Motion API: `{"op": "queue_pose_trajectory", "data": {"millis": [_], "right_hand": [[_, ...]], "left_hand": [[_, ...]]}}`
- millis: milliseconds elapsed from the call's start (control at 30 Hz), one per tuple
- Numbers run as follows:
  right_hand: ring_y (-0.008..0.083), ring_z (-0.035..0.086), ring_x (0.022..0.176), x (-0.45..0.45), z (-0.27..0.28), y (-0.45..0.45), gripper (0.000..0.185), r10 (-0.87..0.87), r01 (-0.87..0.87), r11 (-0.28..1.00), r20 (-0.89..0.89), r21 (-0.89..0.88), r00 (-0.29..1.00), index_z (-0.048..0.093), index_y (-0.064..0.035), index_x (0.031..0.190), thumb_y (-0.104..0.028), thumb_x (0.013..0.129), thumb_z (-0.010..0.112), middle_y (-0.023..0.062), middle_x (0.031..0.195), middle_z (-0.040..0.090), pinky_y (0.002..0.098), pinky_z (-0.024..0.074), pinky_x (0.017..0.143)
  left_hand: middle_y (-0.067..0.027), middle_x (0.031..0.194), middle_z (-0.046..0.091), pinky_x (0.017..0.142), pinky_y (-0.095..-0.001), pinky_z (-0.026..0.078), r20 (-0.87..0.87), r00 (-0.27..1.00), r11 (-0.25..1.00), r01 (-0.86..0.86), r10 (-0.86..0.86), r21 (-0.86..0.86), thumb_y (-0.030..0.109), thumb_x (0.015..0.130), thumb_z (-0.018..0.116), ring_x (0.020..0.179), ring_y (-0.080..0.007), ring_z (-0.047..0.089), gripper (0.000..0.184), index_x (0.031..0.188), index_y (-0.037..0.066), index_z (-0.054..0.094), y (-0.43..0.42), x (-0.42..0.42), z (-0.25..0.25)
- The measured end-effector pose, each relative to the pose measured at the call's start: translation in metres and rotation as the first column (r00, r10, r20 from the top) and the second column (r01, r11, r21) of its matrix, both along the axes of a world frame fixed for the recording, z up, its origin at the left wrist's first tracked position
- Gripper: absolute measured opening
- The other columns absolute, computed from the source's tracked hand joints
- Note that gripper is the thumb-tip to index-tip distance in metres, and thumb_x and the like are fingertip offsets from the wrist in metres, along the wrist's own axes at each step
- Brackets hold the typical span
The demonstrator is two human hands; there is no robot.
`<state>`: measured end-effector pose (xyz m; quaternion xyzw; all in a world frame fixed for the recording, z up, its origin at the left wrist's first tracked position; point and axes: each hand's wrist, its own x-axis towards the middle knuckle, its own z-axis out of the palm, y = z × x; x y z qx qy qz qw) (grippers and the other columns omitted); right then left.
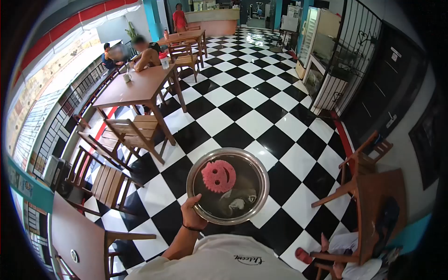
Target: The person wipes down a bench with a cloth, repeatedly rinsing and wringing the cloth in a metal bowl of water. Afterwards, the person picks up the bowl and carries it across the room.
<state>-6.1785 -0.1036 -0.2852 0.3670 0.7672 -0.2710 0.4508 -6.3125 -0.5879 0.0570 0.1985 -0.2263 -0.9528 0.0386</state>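
My left hand (191, 213) grips the lower left rim of a round metal bowl (266, 186), with the thumb over the edge and the fingers hidden underneath. Cloudy water covers the bowl's bottom. A pink smiley-face sponge (221, 176) with a jagged edge lies in the upper left part of the bowl. Whitish patches show in the water at the lower right; I cannot tell whether they are foam, cloth or reflections. My right hand is out of view.
Wooden tables (135, 86) and chairs (135, 133) line the left side. Ahead runs a black-and-white checkered floor (233, 121). Another person sits by a wooden table (392, 191) at lower right. More people are at the far left. A counter (212, 23) stands at the back.
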Motion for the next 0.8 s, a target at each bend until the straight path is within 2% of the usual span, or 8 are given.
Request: {"op": "queue_pose_trajectory", "data": {"millis": [233, 333, 367, 533, 667, 733, 767, 800], "right_hand": [[0.0287, 0.064, 0.084, -0.374, -0.033, 0.005, 0.033, 0.267, -0.268, 0.962, -0.332, 0.042, 0.905, 0.062, -0.0036, 0.096, -0.034, 0.096, 0.049, 0.016, 0.079, 0.062, 0.0434, 0.0505, 0.075], [0.029, 0.064, 0.084, -0.638, -0.014, -0.01, 0.036, 0.779, -0.46, 0.597, -0.612, 0.657, 0.137, 0.063, -0.0034, 0.095, -0.036, 0.096, 0.048, 0.016, 0.077, 0.062, 0.0435, 0.0504, 0.076], [0.0291, 0.064, 0.084, -0.729, 0.017, -0.028, 0.036, 0.747, -0.321, 0.625, -0.665, 0.711, -0.018, 0.063, -0.0033, 0.094, -0.037, 0.096, 0.048, 0.0159, 0.077, 0.062, 0.0435, 0.0504, 0.076], [0.0137, 0.061, 0.076, -0.923, 0.268, -0.157, 0.032, -0.142, -0.416, 0.878, -0.959, -0.237, 0.245, 0.061, -0.0025, 0.105, -0.033, 0.1, 0.054, 0.0054, 0.09, 0.067, 0.0306, 0.0479, 0.066], [0.0282, 0.062, 0.072, -0.98, 0.161, -0.121, 0.029, 0.041, -0.198, 0.978, -0.864, -0.069, 0.502, 0.062, -0.0024, 0.097, -0.028, 0.1, 0.05, 0.0149, 0.078, 0.061, 0.0422, 0.0487, 0.065], [0.0404, 0.06, 0.108, -0.937, -0.066, -0.029, 0.05, 0.619, -0.48, 0.783, -0.431, 0.395, 0.656, 0.052, -0.0021, 0.133, -0.039, 0.102, 0.037, 0.0249, 0.123, 0.06, 0.0499, 0.0464, 0.098], [0.0421, 0.05, 0.125, -0.898, -0.024, -0.036, 0.06, 0.761, -0.748, 0.648, -0.16, 0.143, 0.628, 0.043, 0.0003, 0.141, -0.044, 0.101, 0.037, 0.0245, 0.141, 0.047, 0.0504, 0.039, 0.107], [0.0394, 0.043, 0.132, -0.825, -0.125, -0.012, 0.06, 0.642, -0.421, 0.767, -0.554, 0.485, 0.531, 0.039, -0.001, 0.143, -0.043, 0.101, 0.038, 0.0218, 0.15, 0.037, 0.0469, 0.0342, 0.112]], "left_hand": [[-0.017, 0.126, 0.061, 0.103, -0.0467, 0.046, 0.047, 0.986, 0.986, -0.156, 0.159, -0.066, 0.015, 0.087, 0.054, 0.114, -0.0327, 0.06, 0.048, 0.132, 0.0, 0.05, 0.01, -0.238, 0.004], [-0.0166, 0.126, 0.061, 0.103, -0.0469, 0.046, 0.057, 0.989, 0.991, -0.132, 0.133, -0.023, 0.015, 0.087, 0.054, 0.113, -0.0328, 0.061, 0.047, 0.131, 0.0, 0.051, 0.01, -0.338, 0.015], [-0.0167, 0.125, 0.061, 0.103, -0.047, 0.045, 0.022, 0.991, 0.989, -0.13, 0.131, -0.065, 0.015, 0.087, 0.054, 0.113, -0.0329, 0.061, 0.047, 0.131, 0.0, 0.051, 0.011, -0.372, 0.018], [-0.0169, 0.126, 0.061, 0.103, -0.0475, 0.046, 0.021, 0.997, 0.997, -0.071, 0.072, -0.034, 0.015, 0.087, 0.054, 0.113, -0.033, 0.061, 0.049, 0.133, -0.001, 0.049, -0.003, -0.549, -0.017], [-0.0183, 0.126, 0.061, 0.103, -0.0478, 0.046, 0.001, 1.0, 0.998, -0.028, 0.029, -0.06, 0.013, 0.087, 0.053, 0.112, -0.0333, 0.061, 0.048, 0.132, -0.001, 0.05, -0.018, -0.703, -0.026], [-0.0188, 0.125, 0.061, 0.102, -0.0478, 0.046, -0.052, 0.998, 1.0, 0.024, -0.024, 0.005, 0.013, 0.087, 0.053, 0.112, -0.0336, 0.061, 0.047, 0.131, -0.002, 0.051, -0.021, -0.777, -0.019], [-0.0188, 0.122, 0.062, 0.1, -0.0471, 0.048, -0.049, 0.998, 0.999, 0.05, -0.05, -0.001, 0.013, 0.087, 0.054, 0.109, -0.0332, 0.063, 0.046, 0.129, -0.002, 0.052, -0.023, -0.814, -0.014], [-0.0187, 0.122, 0.063, 0.1, -0.0469, 0.048, -0.026, 0.998, 0.998, 0.059, -0.059, -0.007, 0.013, 0.087, 0.054, 0.108, -0.033, 0.063, 0.045, 0.129, -0.002, 0.052, -0.025, -0.849, -0.015]]}}
